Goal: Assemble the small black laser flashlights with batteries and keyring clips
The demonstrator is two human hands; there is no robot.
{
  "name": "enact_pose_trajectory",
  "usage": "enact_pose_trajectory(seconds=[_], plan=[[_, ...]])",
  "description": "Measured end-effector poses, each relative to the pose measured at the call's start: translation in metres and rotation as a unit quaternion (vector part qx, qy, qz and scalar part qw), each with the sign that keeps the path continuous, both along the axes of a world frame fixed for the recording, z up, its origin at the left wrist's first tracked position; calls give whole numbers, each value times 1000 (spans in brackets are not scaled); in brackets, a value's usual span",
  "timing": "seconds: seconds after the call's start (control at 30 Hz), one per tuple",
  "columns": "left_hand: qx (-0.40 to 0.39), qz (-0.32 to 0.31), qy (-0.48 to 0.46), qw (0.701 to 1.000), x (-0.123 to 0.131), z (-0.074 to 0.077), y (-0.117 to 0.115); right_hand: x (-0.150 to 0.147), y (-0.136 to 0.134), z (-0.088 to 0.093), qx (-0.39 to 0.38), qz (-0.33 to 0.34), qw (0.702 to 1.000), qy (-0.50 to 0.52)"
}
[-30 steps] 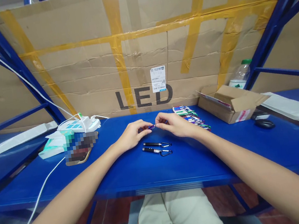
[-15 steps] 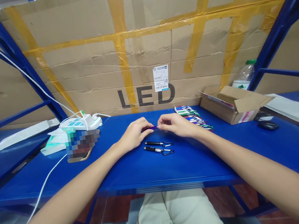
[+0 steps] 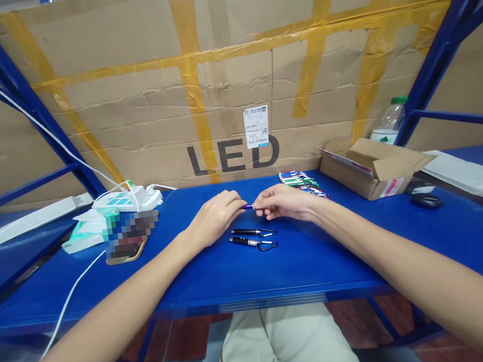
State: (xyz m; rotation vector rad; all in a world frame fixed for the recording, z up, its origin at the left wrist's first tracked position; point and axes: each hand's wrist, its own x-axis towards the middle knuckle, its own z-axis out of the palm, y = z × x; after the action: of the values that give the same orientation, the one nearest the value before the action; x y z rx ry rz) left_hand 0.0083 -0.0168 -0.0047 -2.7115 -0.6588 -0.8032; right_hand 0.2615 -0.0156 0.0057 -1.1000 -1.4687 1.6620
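The step in hand looks like close work on one end of a purple pen [image 3: 249, 206]: the left hand [image 3: 222, 215] seems to steady the barrel while the right hand [image 3: 278, 202] works the tip. The left pinches the pen between thumb and fingers, most of the barrel hidden in its grasp. The right pinches the paler end with thumb and forefinger, its other fingers loosely curled. As I judge it, the next move calls for a firm left hold and fine fingertip control on the right, both grips kept in line.

The pen's long axis runs left to right, roughly parallel to the front edge of the table [image 3: 220, 281], with the paler end to the right. Whether that is front or back I cannot tell. It sits between the hands, nearer the table's far edge than its front edge; contact with the surface is unclear.

Just on the front-edge side, a black pen [image 3: 247, 232] and a second one [image 3: 246, 242] lie apart, clips rightward. Beyond the right hand, toward the far edge, lie coloured pens [image 3: 299, 183].
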Motion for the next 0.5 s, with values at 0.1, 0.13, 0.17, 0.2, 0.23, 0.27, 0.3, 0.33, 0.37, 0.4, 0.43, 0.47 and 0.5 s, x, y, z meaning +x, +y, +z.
enact_pose_trajectory(seconds=[0.1, 0.13, 0.17, 0.2, 0.23, 0.27, 0.3, 0.33, 0.37, 0.4, 0.43, 0.47, 0.5], plan=[[34, 9, 1, 999, 0, 3, -1, 2, 0, 2, -46, 7, 998, 36], [40, 9, -5, 999, 0, 4, 0, 3, 1, 3, -54, 13, 997, 45], [42, 7, -10, 999, 0, 4, 0, 3, 1, 2, -55, 20, 997, 53], [41, 3, -16, 999, 0, 4, 0, 3, 2, 1, -52, 26, 997, 57], [35, -1, -22, 999, -1, 4, 1, 4, 2, 0, -44, 29, 997, 58], [26, -5, -27, 999, -1, 3, 2, 4, 3, -3, -31, 28, 997, 58], [14, -7, -31, 999, -1, 2, 3, 3, 4, -5, -14, 23, 998, 57], [0, -7, -35, 999, -1, 1, 4, 3, 6, -8, 7, 14, 998, 56], [-16, -5, -40, 999, -2, 0, 6, 2, 7, -12, 32, 0, 998, 56], [-33, -2, -46, 998, -2, -1, 7, 1, 9, -15, 61, -12, 997, 54], [-51, 1, -54, 997, -1, -2, 8, 0, 10, -18, 91, -22, 994, 50], [-69, 4, -62, 996, -1, -2, 9, -1, 12, -20, 120, -29, 991, 44], [-87, 6, -69, 994, -1, -3, 10, -2, 13, -22, 148, -32, 988, 36]])
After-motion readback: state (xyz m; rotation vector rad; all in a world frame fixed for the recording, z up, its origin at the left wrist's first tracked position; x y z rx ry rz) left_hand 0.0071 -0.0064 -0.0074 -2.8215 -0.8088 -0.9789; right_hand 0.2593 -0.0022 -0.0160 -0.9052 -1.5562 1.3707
